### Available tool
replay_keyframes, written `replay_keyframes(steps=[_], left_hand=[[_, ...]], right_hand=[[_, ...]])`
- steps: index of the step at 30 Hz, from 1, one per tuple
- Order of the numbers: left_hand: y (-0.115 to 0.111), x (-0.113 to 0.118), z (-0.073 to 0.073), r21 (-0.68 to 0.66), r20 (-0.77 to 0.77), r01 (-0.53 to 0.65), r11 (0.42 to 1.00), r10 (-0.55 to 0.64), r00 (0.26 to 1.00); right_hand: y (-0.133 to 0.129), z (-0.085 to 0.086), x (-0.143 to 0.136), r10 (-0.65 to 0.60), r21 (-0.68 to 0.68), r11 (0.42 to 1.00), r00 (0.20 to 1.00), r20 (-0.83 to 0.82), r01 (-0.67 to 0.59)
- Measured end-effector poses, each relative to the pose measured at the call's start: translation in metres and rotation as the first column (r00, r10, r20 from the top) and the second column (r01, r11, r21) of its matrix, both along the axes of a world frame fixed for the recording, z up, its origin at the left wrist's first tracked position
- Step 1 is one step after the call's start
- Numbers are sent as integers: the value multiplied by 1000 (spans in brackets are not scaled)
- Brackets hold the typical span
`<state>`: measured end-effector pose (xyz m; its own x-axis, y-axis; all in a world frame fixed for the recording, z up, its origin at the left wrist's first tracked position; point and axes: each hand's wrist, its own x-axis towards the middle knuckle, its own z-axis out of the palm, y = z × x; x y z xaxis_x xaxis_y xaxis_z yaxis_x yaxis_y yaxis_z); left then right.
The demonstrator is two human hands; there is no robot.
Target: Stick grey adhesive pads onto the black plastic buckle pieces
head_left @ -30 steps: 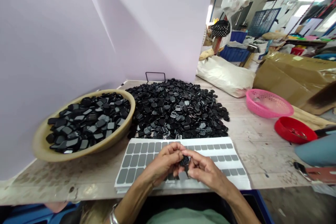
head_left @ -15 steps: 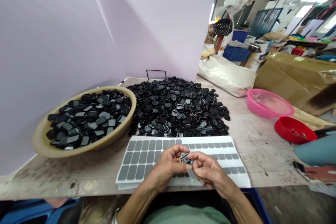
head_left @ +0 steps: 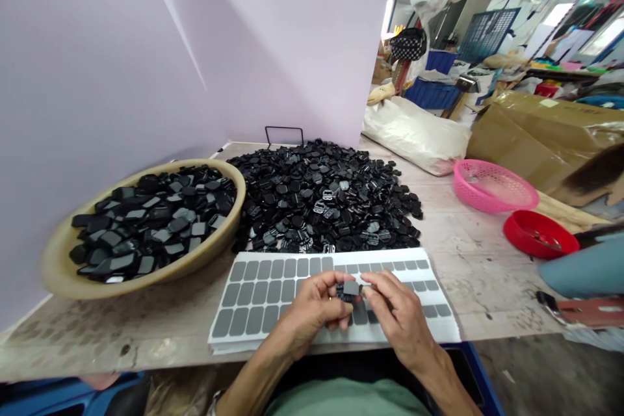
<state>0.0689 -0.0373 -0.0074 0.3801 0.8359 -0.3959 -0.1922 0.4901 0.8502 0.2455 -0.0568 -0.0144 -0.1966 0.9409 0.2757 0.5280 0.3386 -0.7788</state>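
A pale, wood-patterned worktop (head_left: 453, 240) carries everything close to the person. On its left stands a wide, round, tan plastic basin (head_left: 221, 239) filled with dark pieces, many showing flat grey faces. Just beside it, to the right and farther back, spreads a broad, loose heap of small black plastic pieces (head_left: 322, 208). In front of the heap, at the near edge, lies a flat stack of white paper sheets (head_left: 234, 294), the top one bearing rows of grey rounded rectangles.

Both bare hands work above these sheets, right of their middle. The left hand (head_left: 312, 305) has its grip clamped on a small black ribbed plastic piece (head_left: 340, 291), thumb below and forefinger above. The right hand (head_left: 400, 309) comes in from the other side, its thumb and forefinger nearly together; whether they pinch anything is too small to tell.

Smallest is a flat, grey, rectangular patch (head_left: 351, 288), lying over the right part of the held piece. It sits right of the left grip and directly left of the right fingertips, which are at or just beside its right edge, making the right hand the nearer one. Its long axis seems to run sideways, from hand to hand; the piece's own axis is partly covered and cannot be read.
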Motion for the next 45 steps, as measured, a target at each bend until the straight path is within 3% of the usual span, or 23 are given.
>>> replay_keyframes(steps=[8, 28, 31, 35, 39, 42, 45], left_hand=[[1, 0, 3, -22, 31, 44, 999, -44, 999], [-1, 0, -13, 78, 4, 74, 994, -75, 997], [3, -7, -10, 165, -109, 4, 986, 15, 994], [10, -26, -1, 309, -272, -107, 945, 196, 942], [0, -35, -3, 350, -448, 122, 929, 52, 892], [-13, -30, -7, 434, -573, 318, 843, -14, 819], [-17, -24, -4, 479, -628, 423, 769, -36, 777]], right_hand=[[-1, -3, -3, 53, 129, 989, 992, 112, -68], [-3, -6, -11, 52, 117, 990, 970, 239, -82], [-1, -7, -4, 2, 113, 993, 949, 315, -40], [5, -7, 17, -170, 91, 985, 899, 404, 146], [9, -8, 17, -140, 79, 990, 854, 501, 116], [13, -9, -1, -122, 97, 992, 787, 604, 79], [17, -9, -17, -120, 119, 991, 724, 679, 53]])
